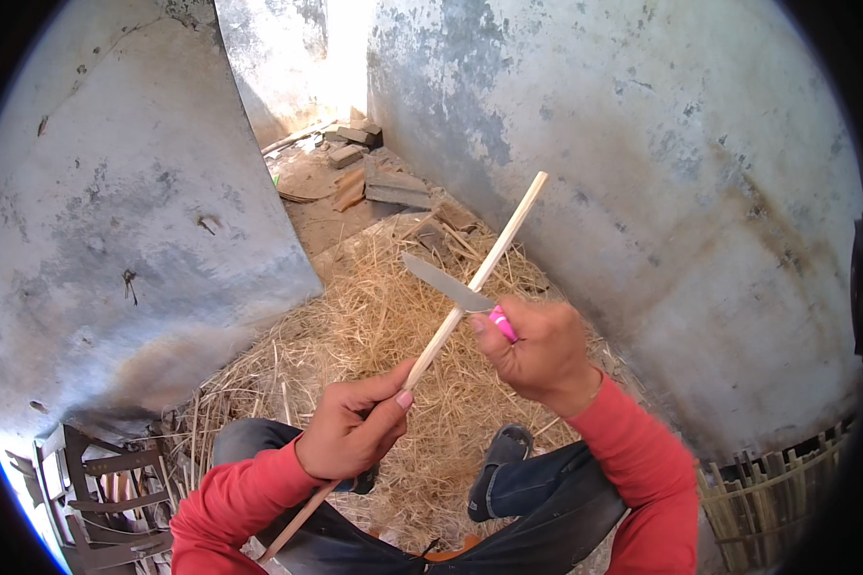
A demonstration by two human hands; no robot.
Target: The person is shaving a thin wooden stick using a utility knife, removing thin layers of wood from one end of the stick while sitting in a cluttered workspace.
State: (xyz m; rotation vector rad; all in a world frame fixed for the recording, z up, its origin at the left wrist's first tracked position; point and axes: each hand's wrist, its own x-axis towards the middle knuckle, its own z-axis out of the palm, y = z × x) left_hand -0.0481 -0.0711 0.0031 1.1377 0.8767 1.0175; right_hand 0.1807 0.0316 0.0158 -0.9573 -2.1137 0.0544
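A long pale wooden stick (pixel 505 237), perhaps bamboo, slants from my lap up and away to the right. My left hand (pixel 357 422) is closed around its lower part, with the thumb along it, and the stick's near end runs down past my wrist. In my right hand (pixel 547 350) is a knife (pixel 443 280) with a pink handle. Its blade lies across the stick above my left hand, the tip pointing to the far left. The right thumb is close to the stick where blade and stick cross.
Straw-like shavings (pixel 374 297) cover the floor around my feet. Worn plaster walls rise at left (pixel 134 220) and right (pixel 662 211). Bricks and blocks (pixel 393 187) lie at the far corner. A slatted basket (pixel 777 508) stands at right, a dark slatted frame (pixel 115 503) at left.
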